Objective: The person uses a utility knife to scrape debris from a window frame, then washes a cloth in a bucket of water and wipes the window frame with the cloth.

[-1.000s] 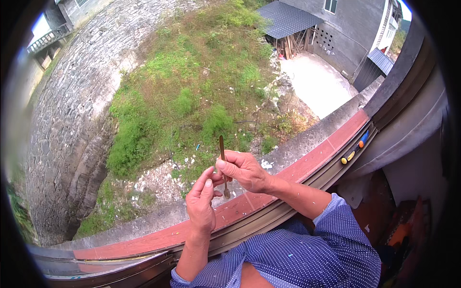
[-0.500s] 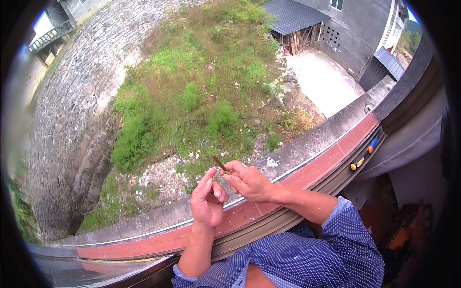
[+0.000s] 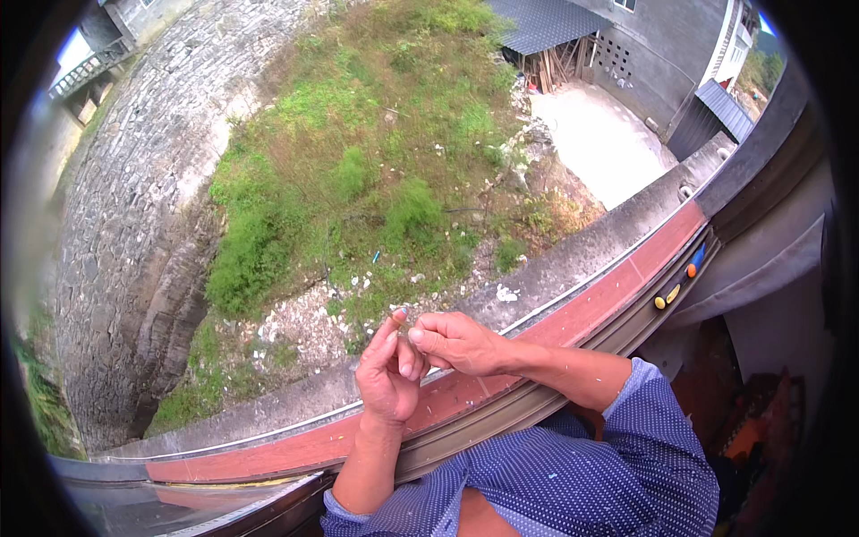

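My left hand (image 3: 391, 380) is raised above the red sill, palm toward me. Its index finger points up, while the other fingers curl loosely with the thumb close to the index. My right hand (image 3: 461, 345) comes in from the right, its thumb and fingers pinched together right beside that left index fingertip. Within the pinch is a small brown strip-shaped tool, now almost wholly hidden by the fingers; its exact kind cannot be told. The two hands meet or nearly touch at the fingertips.
Under my hands runs a red tiled sill (image 3: 573, 324) with a metal window track (image 3: 537, 404) along it. Yellow, blue and orange handled tools (image 3: 673, 294) lie in the track at right. Outside are a concrete edge (image 3: 573, 255), weeds and a stone wall (image 3: 134, 233).
The brown strip stuck out past my right fingers before; now it is mostly out of sight. My right hand has turned slightly, its fingers closer together. My left hand stays nearly in place.
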A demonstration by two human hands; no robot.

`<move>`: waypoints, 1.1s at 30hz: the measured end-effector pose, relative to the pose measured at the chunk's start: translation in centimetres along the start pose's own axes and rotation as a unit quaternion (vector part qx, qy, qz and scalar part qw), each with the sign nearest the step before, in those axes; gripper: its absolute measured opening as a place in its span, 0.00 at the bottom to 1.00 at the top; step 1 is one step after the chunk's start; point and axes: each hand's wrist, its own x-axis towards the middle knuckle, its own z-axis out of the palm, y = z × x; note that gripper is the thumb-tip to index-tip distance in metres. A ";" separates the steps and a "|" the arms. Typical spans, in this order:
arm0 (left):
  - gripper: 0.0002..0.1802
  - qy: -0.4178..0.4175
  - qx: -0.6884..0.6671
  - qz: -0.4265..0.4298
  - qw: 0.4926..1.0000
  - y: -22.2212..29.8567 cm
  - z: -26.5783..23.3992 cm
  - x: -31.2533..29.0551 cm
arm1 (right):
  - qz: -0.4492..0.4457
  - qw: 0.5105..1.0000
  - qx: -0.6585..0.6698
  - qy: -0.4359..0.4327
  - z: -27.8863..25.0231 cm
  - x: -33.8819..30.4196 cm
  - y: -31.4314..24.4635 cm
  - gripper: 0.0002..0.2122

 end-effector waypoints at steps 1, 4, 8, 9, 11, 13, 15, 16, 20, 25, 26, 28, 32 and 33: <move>0.21 0.004 0.002 0.000 1.000 0.0 0.1 0.0 | -0.003 1.000 0.001 0.002 0.0 0.0 0.1 0.17; 0.21 0.012 0.008 -0.001 1.000 -0.1 0.4 -0.1 | 0.005 1.000 0.001 0.014 -0.1 0.0 0.5 0.15; 0.21 0.014 0.014 -0.002 1.000 0.0 0.4 -0.1 | -0.001 1.000 -0.021 0.021 -0.3 0.0 0.9 0.15; 0.21 0.014 0.017 -0.001 1.000 0.0 0.3 -0.1 | -0.003 1.000 -0.017 0.020 -0.3 0.0 0.9 0.15; 0.20 0.013 0.010 -0.004 1.000 -0.1 0.0 -0.1 | -0.003 1.000 -0.017 0.022 -0.2 0.0 0.7 0.15; 0.20 0.019 0.005 -0.006 1.000 -0.1 -0.2 -0.1 | -0.003 0.999 -0.025 0.027 -0.1 -0.1 0.5 0.16; 0.20 0.030 0.003 -0.007 1.000 -0.2 -0.1 -0.1 | -0.007 0.999 -0.023 0.035 -0.3 0.1 1.1 0.15; 0.21 0.025 -0.002 -0.005 1.000 -0.2 -0.1 -0.1 | -0.010 0.999 -0.022 0.039 -0.4 0.1 1.3 0.15; 0.21 0.002 -0.007 0.006 1.000 -0.1 -0.1 -0.4 | 0.005 0.996 -0.002 0.094 -0.8 0.3 0.5 0.15; 0.21 -0.004 -0.022 0.006 1.000 -0.1 0.0 -0.5 | -0.015 0.993 -0.031 0.110 -1.2 -0.1 -0.2 0.15; 0.21 -0.006 -0.036 0.004 0.999 -0.2 -0.1 -0.4 | -0.008 0.995 -0.030 0.097 -1.1 -0.1 0.0 0.15; 0.21 -0.002 -0.043 0.002 0.999 -0.2 -0.2 -0.4 | 0.006 0.997 -0.030 0.070 -0.8 -0.1 0.4 0.16; 0.22 0.008 -0.034 0.013 0.999 0.0 -0.4 -0.5 | 0.012 0.993 -0.098 0.067 -0.7 -0.2 0.3 0.16; 0.22 0.007 -0.037 0.017 0.999 0.1 -0.4 -0.5 | -0.004 0.990 -0.122 0.073 -0.7 -0.2 0.2 0.16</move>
